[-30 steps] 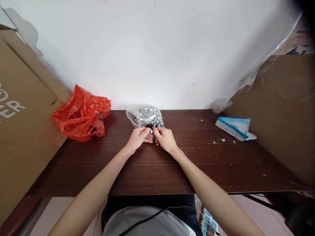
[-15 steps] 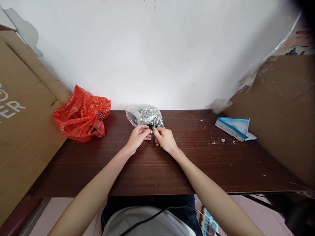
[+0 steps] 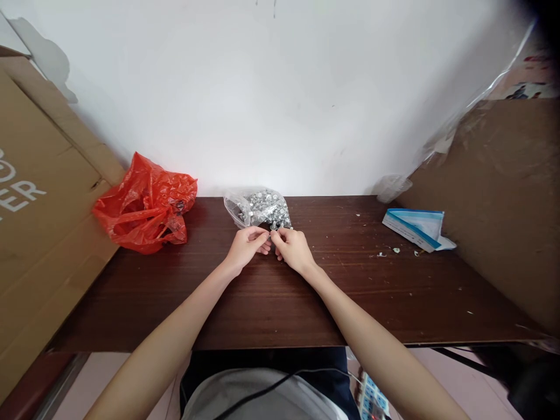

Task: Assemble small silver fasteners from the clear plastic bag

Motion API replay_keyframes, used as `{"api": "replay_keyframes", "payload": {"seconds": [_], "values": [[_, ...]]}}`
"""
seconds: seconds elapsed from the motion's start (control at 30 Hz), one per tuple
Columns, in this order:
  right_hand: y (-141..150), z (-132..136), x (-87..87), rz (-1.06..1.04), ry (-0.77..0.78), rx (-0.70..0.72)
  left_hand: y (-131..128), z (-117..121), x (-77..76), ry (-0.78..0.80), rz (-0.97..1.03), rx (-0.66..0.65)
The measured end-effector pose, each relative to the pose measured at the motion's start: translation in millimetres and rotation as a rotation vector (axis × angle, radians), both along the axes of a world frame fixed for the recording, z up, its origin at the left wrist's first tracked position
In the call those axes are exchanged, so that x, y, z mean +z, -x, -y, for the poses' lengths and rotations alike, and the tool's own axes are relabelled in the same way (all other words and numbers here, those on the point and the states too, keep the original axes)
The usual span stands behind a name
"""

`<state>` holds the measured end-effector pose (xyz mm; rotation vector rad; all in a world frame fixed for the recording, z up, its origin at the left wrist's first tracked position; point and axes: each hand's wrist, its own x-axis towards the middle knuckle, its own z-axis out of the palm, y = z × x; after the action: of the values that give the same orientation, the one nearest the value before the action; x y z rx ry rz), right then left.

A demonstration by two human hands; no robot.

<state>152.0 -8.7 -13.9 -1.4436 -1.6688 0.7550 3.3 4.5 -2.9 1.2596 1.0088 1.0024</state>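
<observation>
My left hand (image 3: 246, 247) and my right hand (image 3: 294, 248) meet at the fingertips over the brown table (image 3: 271, 309). Both are closed in a pinch around one small metal screw-like piece (image 3: 270, 235), mostly covered by the fingers. Just beyond them, near the wall, lies a clear plastic bag (image 3: 236, 204) with its mouth turned left, filled with many small silvery metal fasteners (image 3: 269, 204). A few loose metal fasteners (image 3: 275, 225) lie at the bag's near edge, close to my fingertips.
A crumpled red plastic bag (image 3: 149, 198) sits at the left beside a cardboard box (image 3: 48, 192). At the right are a blue and white folded packet (image 3: 415, 224), small scraps (image 3: 396, 250), a clear plastic cup-like item (image 3: 392, 188) and another cardboard box (image 3: 490, 204).
My fingertips have come closer together, and the small metal piece between them shows less. The fingers of my left hand have curled in more. The bags have stayed in place.
</observation>
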Motion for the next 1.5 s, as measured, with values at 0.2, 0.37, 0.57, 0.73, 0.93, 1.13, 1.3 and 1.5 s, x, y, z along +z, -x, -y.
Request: {"api": "replay_keyframes", "payload": {"seconds": [0.2, 0.37, 0.57, 0.73, 0.93, 1.13, 1.3, 1.5], "values": [[0.2, -0.1, -0.2, -0.018, 0.003, 0.005, 0.7, -1.8, -2.9, -0.240, -0.055, 0.056], [0.2, 1.3, 2.1, -0.002, 0.001, -0.002, -0.1, -1.7, -3.5, -0.062, -0.053, -0.014], [0.1, 1.9, 6.1, -0.004, 0.015, -0.001, 1.6, -2.0, -6.2, -0.208, -0.063, 0.020], [0.1, 1.0, 6.2, 0.038, -0.001, -0.009, 1.2, -2.3, -7.5, -0.293, -0.044, 0.008], [1.3, -2.0, 2.7, 0.025, -0.048, 0.061, 2.1, -1.9, -4.5, -0.433, -0.104, 0.053], [1.7, -0.1, 3.5, 0.093, -0.060, 0.068, 1.1, -0.8, -1.7, -0.303, -0.049, 0.036], [2.2, 2.0, 4.3, 0.140, -0.065, 0.066, 2.7, -2.2, -3.7, -0.238, -0.136, -0.012], [1.3, 0.7, 2.8, 0.095, -0.064, 0.069, 1.3, -1.1, 0.3, -0.305, -0.125, -0.010]]}}
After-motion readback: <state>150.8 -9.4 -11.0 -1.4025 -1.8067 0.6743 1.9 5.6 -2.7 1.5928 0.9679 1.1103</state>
